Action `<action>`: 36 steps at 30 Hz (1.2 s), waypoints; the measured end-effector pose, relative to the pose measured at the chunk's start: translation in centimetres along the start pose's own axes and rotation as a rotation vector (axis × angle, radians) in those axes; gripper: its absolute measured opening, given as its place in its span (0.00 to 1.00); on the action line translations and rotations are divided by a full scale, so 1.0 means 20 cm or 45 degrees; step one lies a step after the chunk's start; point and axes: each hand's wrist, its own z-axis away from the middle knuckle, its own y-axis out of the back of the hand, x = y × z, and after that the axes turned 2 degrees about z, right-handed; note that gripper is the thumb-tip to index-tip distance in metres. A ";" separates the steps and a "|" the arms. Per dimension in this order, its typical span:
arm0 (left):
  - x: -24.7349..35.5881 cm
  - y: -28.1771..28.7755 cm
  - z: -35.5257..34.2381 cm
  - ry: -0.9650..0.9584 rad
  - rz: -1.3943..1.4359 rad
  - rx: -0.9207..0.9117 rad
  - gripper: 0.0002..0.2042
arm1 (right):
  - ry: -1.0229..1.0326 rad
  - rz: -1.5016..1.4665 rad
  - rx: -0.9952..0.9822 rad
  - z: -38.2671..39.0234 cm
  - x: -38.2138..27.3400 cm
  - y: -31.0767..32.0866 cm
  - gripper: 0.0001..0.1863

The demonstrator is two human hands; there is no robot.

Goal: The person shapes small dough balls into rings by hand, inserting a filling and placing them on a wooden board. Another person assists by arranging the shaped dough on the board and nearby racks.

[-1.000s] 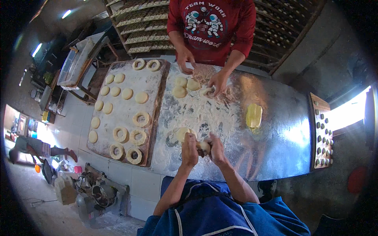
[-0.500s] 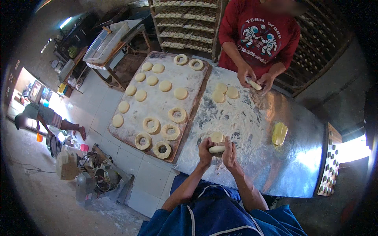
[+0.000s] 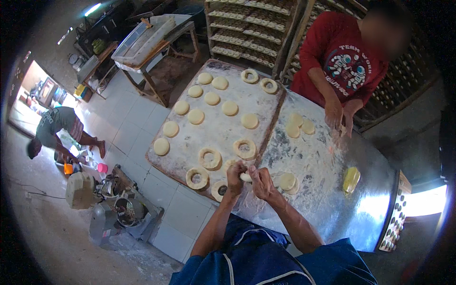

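Note:
Between my two hands is a pale piece of dough (image 3: 245,177), partly covered by my fingers. My left hand (image 3: 235,177) is closed around its left side, and my right hand (image 3: 262,183) grips the right side with the thumb on top. Both are over the right edge of a floured board (image 3: 183,137). Close by on the board lie dough rings (image 3: 209,157), one partly hidden behind my left hand. Flat dough discs (image 3: 195,116) sit farther up the board. Right of my right hand, overlapping dough rounds (image 3: 287,181) rest on the floury metal table (image 3: 313,166).
Across the table a co-worker in a red shirt (image 3: 327,52) has both hands low over the flour, near three dough rounds (image 3: 294,124). A yellow block (image 3: 351,180) lies at the right. Loaded racks (image 3: 247,33) stand behind. Machinery (image 3: 128,211) and a bending person (image 3: 61,128) are at left.
My hands have moved left with the dough, from the metal table to the board's edge. The co-worker's hands have lowered toward the table. The view has shifted, and the person at left bends lower.

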 end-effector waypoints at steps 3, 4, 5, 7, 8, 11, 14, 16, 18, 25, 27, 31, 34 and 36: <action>0.00 0.15 -0.09 0.019 0.004 0.049 0.19 | 0.162 -0.064 0.172 -0.15 0.00 -0.10 0.20; 0.01 0.23 -0.15 -0.003 -0.141 -0.009 0.20 | 0.146 -0.247 0.179 -0.21 -0.02 -0.12 0.21; 0.01 0.31 -0.22 -0.040 -0.303 -0.071 0.20 | 0.022 -0.556 0.109 -0.27 -0.03 -0.12 0.19; 0.02 0.39 -0.36 0.006 0.232 -0.041 0.21 | 0.130 -0.645 0.029 -0.41 -0.08 -0.08 0.19; 0.02 0.41 -0.44 0.098 0.040 0.100 0.21 | 0.154 -0.544 0.039 -0.49 -0.12 -0.06 0.19; 0.01 0.46 -0.69 0.203 -0.563 0.254 0.18 | -0.070 0.047 0.115 -0.66 -0.20 -0.02 0.24; -0.04 0.51 -0.83 0.177 -1.137 0.198 0.12 | -0.041 0.338 0.488 -0.69 -0.21 -0.06 0.30; -0.08 0.58 -0.84 -0.019 -1.496 0.031 0.07 | 0.037 0.458 0.638 -0.56 -0.14 -0.02 0.30; -0.10 0.65 -0.83 -0.240 -1.263 -0.246 0.10 | -0.137 0.325 0.590 -0.33 -0.02 0.09 0.29; 0.03 0.47 -0.75 -0.399 -1.453 -0.202 0.14 | -0.433 0.692 0.551 0.27 0.32 0.45 0.23; 0.10 0.33 -0.65 -0.414 -1.523 -0.074 0.17 | -0.360 0.869 0.434 0.33 0.34 0.45 0.21; 0.10 -0.05 -0.30 -0.311 -0.884 -0.297 0.14 | -0.470 0.687 0.223 0.38 0.34 0.42 0.18; 0.09 -0.29 0.00 0.112 -0.724 -0.564 0.13 | -0.434 0.231 0.355 0.45 0.36 0.44 0.17; 0.08 -0.41 0.15 0.326 -0.594 -0.603 0.14 | -0.317 -0.093 0.492 0.51 0.37 0.44 0.19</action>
